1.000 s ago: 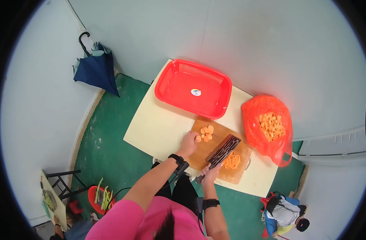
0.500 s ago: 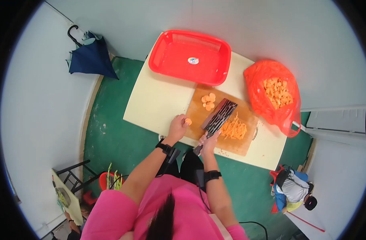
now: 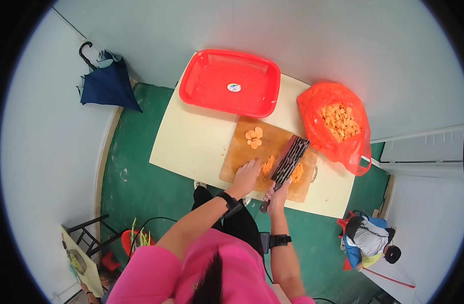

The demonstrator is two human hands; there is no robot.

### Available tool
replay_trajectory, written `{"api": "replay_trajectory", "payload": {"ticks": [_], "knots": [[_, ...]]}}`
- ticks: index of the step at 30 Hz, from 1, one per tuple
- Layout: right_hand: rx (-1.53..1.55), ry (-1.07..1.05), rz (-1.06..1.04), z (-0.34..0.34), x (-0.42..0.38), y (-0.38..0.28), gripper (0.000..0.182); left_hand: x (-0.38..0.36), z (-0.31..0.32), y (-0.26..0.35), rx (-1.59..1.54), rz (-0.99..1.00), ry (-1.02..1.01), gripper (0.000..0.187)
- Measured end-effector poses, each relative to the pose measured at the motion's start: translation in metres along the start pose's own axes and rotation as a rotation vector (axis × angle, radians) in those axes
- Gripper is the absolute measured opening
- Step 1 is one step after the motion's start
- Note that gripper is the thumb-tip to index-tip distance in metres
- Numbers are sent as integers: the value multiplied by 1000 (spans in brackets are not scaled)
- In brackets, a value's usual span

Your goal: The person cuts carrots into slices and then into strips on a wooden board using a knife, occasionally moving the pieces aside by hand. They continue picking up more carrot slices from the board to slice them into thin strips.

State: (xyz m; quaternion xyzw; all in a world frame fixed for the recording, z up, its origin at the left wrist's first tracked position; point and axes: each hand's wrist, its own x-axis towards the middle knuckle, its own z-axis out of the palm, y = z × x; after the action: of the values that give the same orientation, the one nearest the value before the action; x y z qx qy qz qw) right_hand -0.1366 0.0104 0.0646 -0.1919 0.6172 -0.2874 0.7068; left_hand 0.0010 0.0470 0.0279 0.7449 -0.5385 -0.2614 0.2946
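My right hand [image 3: 277, 196] grips the handle of a cleaver [image 3: 291, 158] with a dark, streaked blade, held over the right half of a wooden cutting board [image 3: 237, 154]. Against the left side of the blade lie some carrot shreds [image 3: 267, 165]. More shreds show at its right, partly hidden by it. My left hand [image 3: 247, 177] rests on the board just left of the shreds, fingers bunched together and pointing down; whether a piece is under them I cannot make out. Several round carrot slices [image 3: 254, 137] lie on the upper left of the board.
A red plastic basket [image 3: 191, 96] stands at the back of the cream table [image 3: 166, 147]. To the right is a red plastic bag [image 3: 313, 109] of carrot pieces [image 3: 340, 121]. A blue umbrella [image 3: 108, 83] leans at the left wall. Another person [image 3: 366, 238] is at lower right.
My left hand has moved right and down onto the board; the carrot piece it held is out of sight. The cleaver has shifted right over the shred pile, and shreds now show left of it.
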Motion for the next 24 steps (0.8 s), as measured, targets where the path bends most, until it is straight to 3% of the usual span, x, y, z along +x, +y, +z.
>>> {"api": "replay_trajectory", "payload": {"ticks": [4,10,13,15,16,18,20,24], "knots": [[-46,-3,-1,-3,-2,3,68,-4,-1,-1,239,-61,-156,69],[-45,19,-8,-3,-3,6,68,-13,7,-5,250,126,-182,71],[-124,-1,-12,-3,1,7,69,-12,10,-13,150,-16,-99,68],[-86,-19,33,4,1,8,69,-13,11,-36,-3,23,91,55],[-51,-38,78,9,-1,11,70,-13,7,-43,-1,23,89,55],[-34,-73,73,18,3,23,71,-11,-5,-55,-271,-229,29,34],[47,-72,152,28,8,32,71,-9,-17,-60,-314,-251,87,30],[15,-66,105,29,19,47,71,-1,-31,-66,-309,-254,157,19]]}}
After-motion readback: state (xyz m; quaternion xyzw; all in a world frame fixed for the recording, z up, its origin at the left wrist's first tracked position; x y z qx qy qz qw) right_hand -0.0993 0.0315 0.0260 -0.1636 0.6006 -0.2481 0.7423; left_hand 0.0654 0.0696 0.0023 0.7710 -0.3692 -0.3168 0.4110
